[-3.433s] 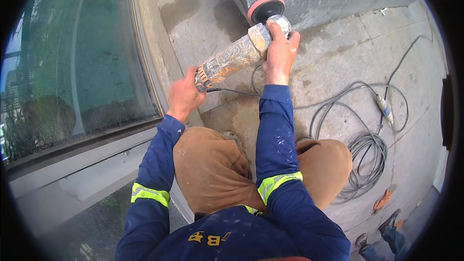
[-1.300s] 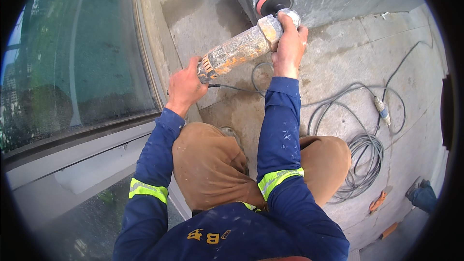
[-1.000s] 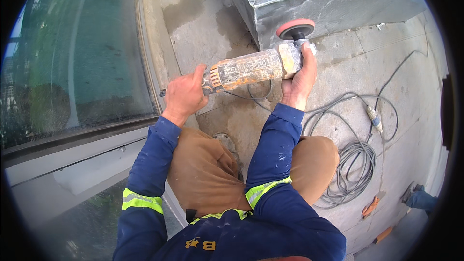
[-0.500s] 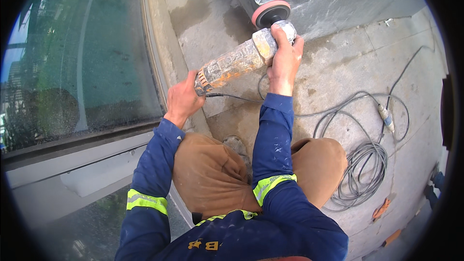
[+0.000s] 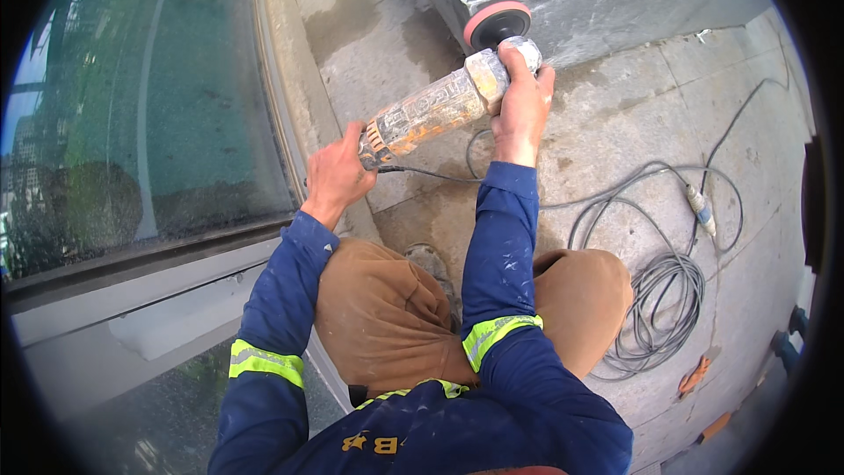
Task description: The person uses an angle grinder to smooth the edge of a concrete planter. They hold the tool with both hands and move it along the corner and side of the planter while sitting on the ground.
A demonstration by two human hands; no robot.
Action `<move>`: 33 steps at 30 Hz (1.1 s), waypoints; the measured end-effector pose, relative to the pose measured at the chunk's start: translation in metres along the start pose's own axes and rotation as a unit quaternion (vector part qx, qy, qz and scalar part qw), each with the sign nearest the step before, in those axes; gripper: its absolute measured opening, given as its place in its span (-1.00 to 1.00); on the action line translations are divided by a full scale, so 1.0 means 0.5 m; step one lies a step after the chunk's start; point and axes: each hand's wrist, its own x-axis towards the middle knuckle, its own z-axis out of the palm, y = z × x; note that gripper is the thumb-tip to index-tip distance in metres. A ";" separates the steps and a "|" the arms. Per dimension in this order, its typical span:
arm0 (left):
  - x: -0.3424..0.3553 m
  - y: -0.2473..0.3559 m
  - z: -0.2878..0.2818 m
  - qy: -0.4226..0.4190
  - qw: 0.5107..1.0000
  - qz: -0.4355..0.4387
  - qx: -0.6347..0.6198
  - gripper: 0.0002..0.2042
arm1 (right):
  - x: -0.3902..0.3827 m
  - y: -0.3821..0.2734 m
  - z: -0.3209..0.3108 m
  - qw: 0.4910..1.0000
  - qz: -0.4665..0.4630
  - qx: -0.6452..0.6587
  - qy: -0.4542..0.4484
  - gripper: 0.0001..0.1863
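Observation:
Between my two hands I hold a worn, dust-caked angle polisher (image 5: 431,114), its body stained white and orange. My left hand (image 5: 338,174) grips the rear end, where the black cord leaves the tool. Around the head end is wrapped my right hand (image 5: 522,105). A round pink-rimmed pad (image 5: 498,25) on a black backing sits at the front, close to the edge of a grey stone slab (image 5: 633,13). Whether the pad touches the stone I cannot tell. Its cord (image 5: 431,176) trails right behind my right wrist.
A coiled grey cable (image 5: 659,308) with a blue-and-white plug connector (image 5: 702,213) lies on the concrete floor (image 5: 615,141) at right. An orange item (image 5: 694,376) rests beyond it. Along my left runs a framed glass pane (image 5: 176,105). Damp patches mark the floor ahead.
The polisher and both hands have shifted very slightly to the right. Its pad has moved a little right along the slab edge. My grip is the same.

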 end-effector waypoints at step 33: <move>0.006 0.018 -0.002 -0.012 1.000 -0.010 -0.007 -0.44 | 0.015 -0.016 -0.006 1.000 0.001 -0.004 0.016 -0.33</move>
